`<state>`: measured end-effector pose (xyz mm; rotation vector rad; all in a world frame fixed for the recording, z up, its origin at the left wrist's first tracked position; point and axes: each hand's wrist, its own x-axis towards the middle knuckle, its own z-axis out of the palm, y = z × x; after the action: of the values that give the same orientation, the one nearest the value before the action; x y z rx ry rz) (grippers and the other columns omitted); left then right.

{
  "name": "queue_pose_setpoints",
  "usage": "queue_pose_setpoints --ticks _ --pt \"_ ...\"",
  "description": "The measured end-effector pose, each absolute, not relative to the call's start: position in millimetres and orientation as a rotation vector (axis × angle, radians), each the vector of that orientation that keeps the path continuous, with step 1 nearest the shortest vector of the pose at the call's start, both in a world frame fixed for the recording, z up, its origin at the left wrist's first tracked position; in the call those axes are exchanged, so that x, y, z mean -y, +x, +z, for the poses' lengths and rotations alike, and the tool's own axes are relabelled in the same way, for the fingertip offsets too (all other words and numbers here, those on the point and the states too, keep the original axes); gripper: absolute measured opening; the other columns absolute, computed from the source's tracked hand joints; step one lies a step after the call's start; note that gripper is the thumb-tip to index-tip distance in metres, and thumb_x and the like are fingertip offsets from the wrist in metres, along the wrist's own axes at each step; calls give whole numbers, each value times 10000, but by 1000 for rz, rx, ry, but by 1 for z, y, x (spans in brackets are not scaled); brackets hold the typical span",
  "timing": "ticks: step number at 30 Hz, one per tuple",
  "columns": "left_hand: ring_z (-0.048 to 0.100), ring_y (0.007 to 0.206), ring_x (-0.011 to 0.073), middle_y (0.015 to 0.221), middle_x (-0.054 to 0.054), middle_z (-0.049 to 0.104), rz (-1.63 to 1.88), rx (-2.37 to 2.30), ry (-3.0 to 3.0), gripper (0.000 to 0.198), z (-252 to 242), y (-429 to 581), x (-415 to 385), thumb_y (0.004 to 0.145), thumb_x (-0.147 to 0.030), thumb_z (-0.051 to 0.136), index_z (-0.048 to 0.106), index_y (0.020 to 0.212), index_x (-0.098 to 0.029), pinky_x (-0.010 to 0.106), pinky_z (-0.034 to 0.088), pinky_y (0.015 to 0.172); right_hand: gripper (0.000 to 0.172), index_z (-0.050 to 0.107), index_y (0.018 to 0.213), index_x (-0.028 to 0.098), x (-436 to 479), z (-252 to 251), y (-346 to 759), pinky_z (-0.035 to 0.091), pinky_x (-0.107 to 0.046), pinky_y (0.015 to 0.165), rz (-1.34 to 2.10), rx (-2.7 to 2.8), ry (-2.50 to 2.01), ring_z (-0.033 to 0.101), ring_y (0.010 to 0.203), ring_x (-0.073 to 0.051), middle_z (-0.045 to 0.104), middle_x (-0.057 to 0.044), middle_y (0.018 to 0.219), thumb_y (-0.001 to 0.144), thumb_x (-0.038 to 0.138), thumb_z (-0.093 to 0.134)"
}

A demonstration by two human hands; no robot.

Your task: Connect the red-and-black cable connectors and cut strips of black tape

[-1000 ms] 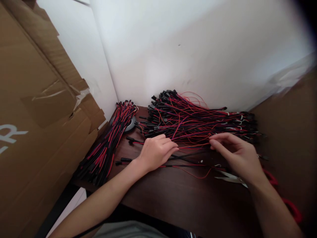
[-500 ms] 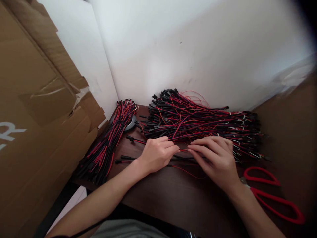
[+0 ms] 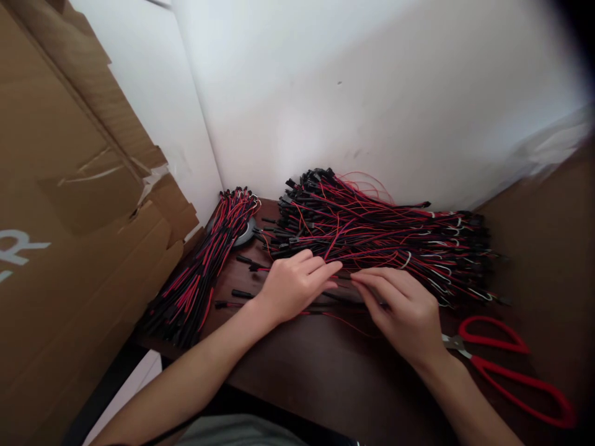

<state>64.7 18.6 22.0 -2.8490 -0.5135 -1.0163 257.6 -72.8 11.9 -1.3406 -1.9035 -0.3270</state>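
Observation:
My left hand is closed in a pinch on a thin wire, its fingertips pointing right. Facing it across a small gap, my right hand pinches the same wire between thumb and fingertips. In the gap the wire looks red beside the left fingers and dark toward the right ones; I cannot tell whether the dark part is sleeve or tape. Below the hands, a few loose red and black wires lie on the dark table. Just behind is a large heap of connector wires.
A second bundle of red and black wires lies at the left, over a grey tape roll. Red-handled scissors rest by my right forearm. A cardboard box stands at the left, and a white wall rises behind.
The stretch between my fingertips was red and now shows a dark part near the right hand. My right hand has dropped slightly, and the left fingers have straightened a little.

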Motion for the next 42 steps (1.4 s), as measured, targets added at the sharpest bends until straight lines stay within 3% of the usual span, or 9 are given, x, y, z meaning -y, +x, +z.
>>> queue_pose_setpoints --ticks 5,11,23,32,36,38,42 --pt "570 766 151 821 55 708 -1044 519 -2939 199 37 42 -40 962 -192 500 693 971 -141 278 503 714 125 660 923 243 69 17 268 465 -422 869 -436 1847 -1367 664 797 -202 727 -25 858 868 139 616" --pt "579 801 169 851 62 718 -1182 659 -2875 154 53 7 -43 921 -214 585 686 1019 -151 328 503 752 105 624 935 215 67 15 271 468 -350 758 -374 1865 -1377 633 794 -187 701 -37 857 875 129 619" --pt "526 783 174 844 70 718 -1208 596 -2728 239 47 -17 -35 889 -50 545 701 1015 -180 309 489 688 80 613 874 231 67 21 267 376 -386 842 -324 1933 -1404 638 759 -171 713 3 825 924 185 571" --pt "531 824 192 833 51 734 -1100 826 -2675 118 37 -13 -35 890 -202 623 713 965 -192 350 455 746 92 616 857 218 66 15 272 426 -372 791 -170 1975 -1405 642 779 -185 703 -15 829 920 208 549" --pt "542 891 213 884 62 718 -928 853 -2820 250 39 -16 -27 856 -346 673 692 1038 -176 377 435 807 106 644 1001 236 66 15 275 478 -367 789 -54 2027 -1321 652 861 -201 714 -35 937 920 259 579" --pt "550 871 200 878 51 708 -787 840 -2927 202 40 -16 -22 885 -336 637 700 1010 -190 353 431 790 147 646 1045 244 66 17 280 491 -385 813 -60 1955 -1330 656 902 -218 714 -49 979 915 282 590" --pt "565 869 188 906 48 692 -556 855 -3050 171 35 -8 -13 924 -294 580 704 985 -193 328 446 771 107 661 924 237 68 19 300 503 -392 780 -81 1808 -1422 666 822 -222 716 -43 894 913 304 578"
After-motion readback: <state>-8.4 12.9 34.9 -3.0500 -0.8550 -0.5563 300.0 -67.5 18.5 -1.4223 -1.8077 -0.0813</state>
